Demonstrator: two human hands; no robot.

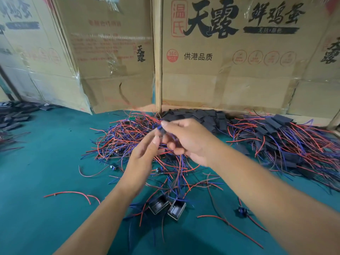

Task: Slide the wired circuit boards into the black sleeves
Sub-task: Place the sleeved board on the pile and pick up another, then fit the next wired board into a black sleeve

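Both hands meet above a tangled heap of wired circuit boards (128,137) with red and blue leads on the green table. My right hand (185,138) pinches a small dark piece with blue wires (161,128) between thumb and forefinger; motion blur hides whether it is a board or a sleeve. My left hand (147,150) reaches up to it with fingers extended, fingertips at the piece. A pile of empty black sleeves (200,116) lies just behind the hands. At the right lies a pile of sleeved boards (287,142) with trailing wires.
Cardboard box walls (220,70) stand along the back of the green table (46,162). Two small open black housings (166,206) sit near the front, among loose wires. More black sleeves (14,115) lie at the far left.
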